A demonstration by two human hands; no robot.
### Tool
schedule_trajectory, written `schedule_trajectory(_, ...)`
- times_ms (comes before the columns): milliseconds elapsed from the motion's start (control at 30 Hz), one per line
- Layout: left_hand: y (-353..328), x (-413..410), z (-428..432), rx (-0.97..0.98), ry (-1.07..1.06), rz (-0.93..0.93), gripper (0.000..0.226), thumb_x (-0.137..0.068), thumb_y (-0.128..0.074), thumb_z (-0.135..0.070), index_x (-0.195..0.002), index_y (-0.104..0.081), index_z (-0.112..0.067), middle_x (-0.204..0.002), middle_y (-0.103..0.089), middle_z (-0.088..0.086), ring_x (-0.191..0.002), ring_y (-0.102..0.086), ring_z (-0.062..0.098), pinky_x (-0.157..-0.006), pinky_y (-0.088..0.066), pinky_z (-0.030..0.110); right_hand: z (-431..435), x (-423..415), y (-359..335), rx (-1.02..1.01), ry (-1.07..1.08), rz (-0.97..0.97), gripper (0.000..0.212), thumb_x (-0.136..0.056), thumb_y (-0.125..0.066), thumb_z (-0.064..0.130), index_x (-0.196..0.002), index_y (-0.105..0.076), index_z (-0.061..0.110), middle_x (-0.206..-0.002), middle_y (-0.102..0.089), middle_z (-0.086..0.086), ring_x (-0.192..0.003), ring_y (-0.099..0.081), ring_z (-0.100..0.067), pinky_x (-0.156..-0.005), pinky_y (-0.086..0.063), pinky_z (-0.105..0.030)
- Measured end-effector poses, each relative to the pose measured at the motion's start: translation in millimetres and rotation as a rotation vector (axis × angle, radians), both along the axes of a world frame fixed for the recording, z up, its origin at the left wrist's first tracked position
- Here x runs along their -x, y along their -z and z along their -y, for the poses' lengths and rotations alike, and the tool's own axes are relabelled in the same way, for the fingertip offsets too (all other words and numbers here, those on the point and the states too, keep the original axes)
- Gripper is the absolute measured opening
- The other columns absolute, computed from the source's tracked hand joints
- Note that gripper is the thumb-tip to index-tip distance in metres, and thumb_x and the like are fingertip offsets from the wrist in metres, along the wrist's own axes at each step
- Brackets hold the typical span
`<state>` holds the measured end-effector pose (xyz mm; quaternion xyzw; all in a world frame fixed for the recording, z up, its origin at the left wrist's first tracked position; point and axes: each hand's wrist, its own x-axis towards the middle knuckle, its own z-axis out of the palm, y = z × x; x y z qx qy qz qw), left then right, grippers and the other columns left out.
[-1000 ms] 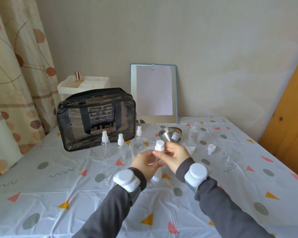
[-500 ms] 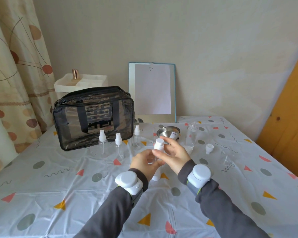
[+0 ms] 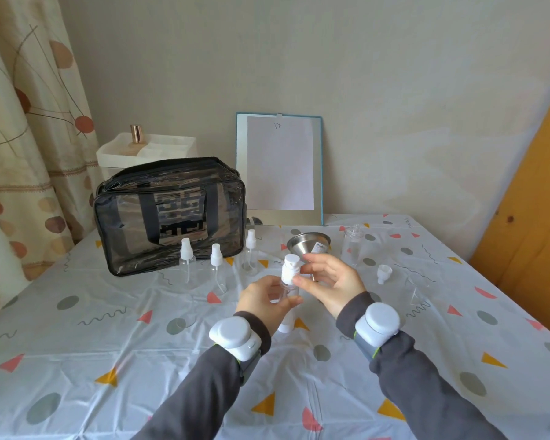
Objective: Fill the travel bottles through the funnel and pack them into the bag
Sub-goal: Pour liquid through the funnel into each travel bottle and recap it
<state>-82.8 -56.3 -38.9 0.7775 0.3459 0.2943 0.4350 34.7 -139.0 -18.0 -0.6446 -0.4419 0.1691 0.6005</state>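
My left hand (image 3: 269,301) grips the clear body of a small spray bottle (image 3: 289,282), held upright above the table. My right hand (image 3: 329,285) pinches the bottle's white pump top (image 3: 290,266) with thumb and fingers. A steel funnel (image 3: 308,246) sits just behind the hands. Three more clear spray bottles (image 3: 216,266) with white tops stand in a row in front of the black see-through bag (image 3: 169,214), which is shut. A white bottle (image 3: 285,323) stands partly hidden below my left hand.
A clear jar with lid (image 3: 352,246) stands right of the funnel, a small white cap (image 3: 384,273) and a clear plastic piece (image 3: 418,292) lie further right. A framed sheet (image 3: 280,168) leans on the wall. A white box (image 3: 146,152) sits behind the bag.
Both hands stay on the spray bottle; my right fingers have shifted on the white top, opening out a little. The view has drifted slightly.
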Motion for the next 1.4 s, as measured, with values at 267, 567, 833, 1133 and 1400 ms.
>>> schedule_trajectory(267, 0.5, 0.7, 3.6, -0.010, -0.008, 0.007, 0.040, -0.075, -0.074, -0.032, -0.110, -0.061, -0.018, -0.099, -0.064, -0.007, -0.090, -0.056, 0.003, -0.080, -0.040, 0.015, -11.1, 17.3, 1.3, -0.030, -0.037, -0.043, 0.038, -0.073, -0.076, 0.009, -0.093, -0.057, 0.036, -0.096, -0.064, 0.018, -0.098, -0.060, 0.001, -0.079, -0.044, -0.007)
schedule_trajectory(567, 3.9, -1.8, 1.8, 0.026, -0.016, 0.022, 0.041, -0.072, -0.077, -0.034, -0.107, -0.060, -0.020, -0.099, -0.063, -0.007, -0.089, -0.058, 0.004, -0.080, -0.042, 0.015, -10.1, 15.0, -14.6, -0.137, -0.107, -0.134, 0.020, -0.087, -0.060, 0.009, -0.098, -0.061, 0.026, -0.097, -0.068, 0.011, -0.096, -0.063, 0.000, -0.086, -0.048, -0.015)
schedule_trajectory(833, 7.7, 2.2, 6.7, -0.037, 0.045, 0.039, 0.090, -0.067, -0.079, -0.038, -0.140, -0.028, -0.023, -0.134, -0.038, -0.011, -0.126, -0.036, 0.006, -0.106, -0.031, 0.025, -7.0, 14.0, -17.5, -0.104, 0.024, -0.039, 0.023, -0.090, -0.056, 0.019, -0.112, -0.060, 0.015, -0.112, -0.061, -0.011, -0.101, -0.060, -0.018, -0.095, -0.046, -0.031)
schedule_trajectory(1133, -32.2, 12.7, 13.6, -0.876, 0.022, 0.246, 0.052, -0.069, -0.072, -0.004, -0.119, -0.058, -0.006, -0.135, -0.045, 0.015, -0.128, -0.036, 0.031, -0.106, -0.031, 0.046, -0.3, 9.4, -17.5, -0.152, 0.034, -0.179, 0.033, -0.063, -0.082, 0.013, -0.088, -0.066, 0.027, -0.090, -0.069, 0.001, -0.083, -0.063, -0.015, -0.086, -0.052, -0.033)
schedule_trajectory(1400, -39.7, 14.7, 8.1, -1.117, -0.201, 0.157, 0.031, -0.068, -0.079, -0.008, -0.097, -0.069, -0.004, -0.090, -0.070, 0.004, -0.105, -0.062, 0.031, -0.106, -0.026, 0.055, 0.4, 10.6, -17.3, -0.139, -0.080, -0.114, 0.048, -0.055, -0.080, 0.049, -0.099, -0.065, 0.036, -0.100, -0.070, 0.009, -0.097, -0.064, -0.011, -0.087, -0.050, -0.029)
